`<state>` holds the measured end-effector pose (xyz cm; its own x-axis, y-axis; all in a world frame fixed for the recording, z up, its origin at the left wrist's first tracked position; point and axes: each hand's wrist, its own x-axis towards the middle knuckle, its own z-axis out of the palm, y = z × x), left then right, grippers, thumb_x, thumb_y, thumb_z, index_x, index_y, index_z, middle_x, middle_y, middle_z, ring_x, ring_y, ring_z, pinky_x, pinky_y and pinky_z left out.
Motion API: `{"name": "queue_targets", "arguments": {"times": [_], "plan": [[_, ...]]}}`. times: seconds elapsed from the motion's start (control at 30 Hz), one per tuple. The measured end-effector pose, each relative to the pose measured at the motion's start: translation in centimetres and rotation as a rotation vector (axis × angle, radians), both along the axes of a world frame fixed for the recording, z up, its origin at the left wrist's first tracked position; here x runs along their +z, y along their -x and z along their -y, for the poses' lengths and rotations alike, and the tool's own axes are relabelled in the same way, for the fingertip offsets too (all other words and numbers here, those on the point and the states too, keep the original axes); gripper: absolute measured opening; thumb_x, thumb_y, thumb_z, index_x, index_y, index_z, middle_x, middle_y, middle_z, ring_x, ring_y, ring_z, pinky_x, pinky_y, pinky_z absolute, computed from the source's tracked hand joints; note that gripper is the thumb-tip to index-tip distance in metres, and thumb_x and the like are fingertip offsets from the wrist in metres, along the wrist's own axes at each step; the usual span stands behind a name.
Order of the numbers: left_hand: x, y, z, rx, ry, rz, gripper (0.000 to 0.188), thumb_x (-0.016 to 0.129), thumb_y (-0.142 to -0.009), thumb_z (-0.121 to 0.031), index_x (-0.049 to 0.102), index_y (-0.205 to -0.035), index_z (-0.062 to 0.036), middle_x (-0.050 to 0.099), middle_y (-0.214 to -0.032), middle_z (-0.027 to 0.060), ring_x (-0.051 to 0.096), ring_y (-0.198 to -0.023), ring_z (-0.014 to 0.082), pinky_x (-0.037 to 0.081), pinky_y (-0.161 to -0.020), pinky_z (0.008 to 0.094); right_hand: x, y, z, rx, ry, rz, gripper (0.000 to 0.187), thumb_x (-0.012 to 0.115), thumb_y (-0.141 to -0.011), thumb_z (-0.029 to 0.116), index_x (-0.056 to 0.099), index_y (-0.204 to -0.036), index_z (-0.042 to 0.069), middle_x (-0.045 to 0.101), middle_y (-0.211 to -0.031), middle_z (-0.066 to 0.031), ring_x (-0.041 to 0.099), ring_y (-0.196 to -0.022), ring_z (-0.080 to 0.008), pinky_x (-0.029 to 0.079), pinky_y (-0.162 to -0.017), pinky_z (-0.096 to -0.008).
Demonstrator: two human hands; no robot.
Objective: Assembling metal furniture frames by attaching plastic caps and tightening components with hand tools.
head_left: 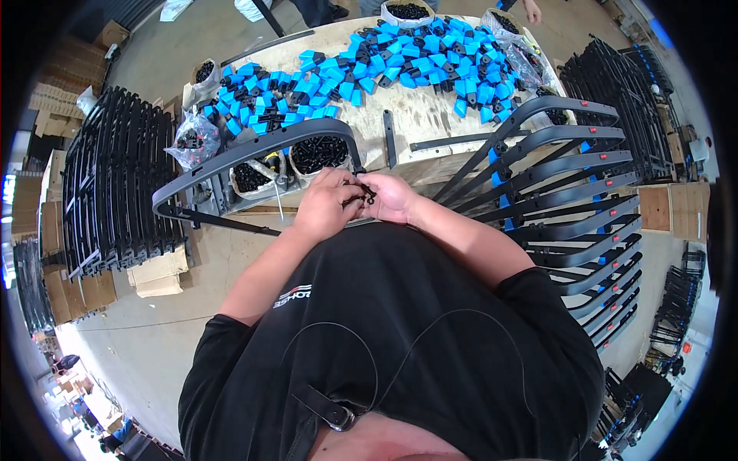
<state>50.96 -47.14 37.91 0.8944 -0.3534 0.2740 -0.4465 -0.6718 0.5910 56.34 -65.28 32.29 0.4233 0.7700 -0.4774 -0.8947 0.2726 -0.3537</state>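
Note:
In front of my chest my two hands meet. My left hand (325, 206) is closed, its fingertips pinching among several small black fasteners (370, 197). Curled around the same pieces, my right hand (392, 198) keeps them against its fingers and palm. Their exact kind is too small to make out. Just beyond the hands, a bent dark grey tubular frame (254, 146) rests across the table's near edge, one end reaching down close to my fingers. An open bag of black fasteners (319, 156) stands behind my left hand, with a second bag (251, 178) to its left.
Blue-and-black plastic parts (400, 58) lie heaped over the wooden table (411, 115). A flat black bar (390, 138) lies at its near side. Curved frames (573, 161) stand in a row at right; stacked black frames (115, 184) stand at left. Another person's hand (532, 11) shows at the far right.

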Motion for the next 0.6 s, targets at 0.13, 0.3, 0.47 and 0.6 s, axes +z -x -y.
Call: {"name": "queue_targets", "arguments": {"times": [0.13,0.3,0.47,0.6], "plan": [[-1.2,0.0,-0.4,0.091,0.138,-0.048,0.017,0.077,-0.077,-0.010,0.073,-0.092,-0.0066,0.068,-0.100,0.0094,0.062,-0.099,0.0306,0.050,-0.089,0.0391,-0.5,-0.4,0.4,0.056,0.033,0.077,0.033,0.043,-0.104,0.026,0.062,-0.117,0.002,0.069,-0.106,-0.0129,0.067,-0.098,-0.0267,0.054,-0.085,-0.0442],[-1.6,0.7,-0.6,0.236,0.260,-0.133,0.015,0.078,-0.079,-0.011,0.072,-0.092,-0.0054,0.070,-0.099,0.0116,0.064,-0.097,0.0308,0.051,-0.086,0.0388,-0.2,-0.1,0.8,0.112,0.101,0.189,0.024,0.055,-0.100,0.023,0.067,-0.105,0.004,0.068,-0.095,-0.0091,0.063,-0.082,-0.0204,0.049,-0.070,-0.0334],[-1.2,0.8,-0.6,0.229,0.255,-0.099,0.017,0.080,-0.078,-0.010,0.073,-0.093,-0.0051,0.070,-0.097,0.0109,0.065,-0.094,0.0297,0.051,-0.084,0.0386,-0.9,-0.1,0.6,0.086,0.049,0.164,0.020,0.058,-0.099,0.022,0.067,-0.103,0.005,0.067,-0.091,-0.0064,0.062,-0.079,-0.0171,0.046,-0.066,-0.0315],[-1.6,1.0,-1.1,0.239,0.230,-0.048,0.018,0.080,-0.078,-0.010,0.073,-0.094,-0.0054,0.070,-0.096,0.0107,0.065,-0.092,0.0296,0.051,-0.083,0.0385,-0.9,-0.1,0.3,0.084,0.018,0.187,0.018,0.059,-0.098,0.021,0.068,-0.099,0.006,0.066,-0.088,-0.0037,0.060,-0.076,-0.0149,0.045,-0.066,-0.0301]]}}
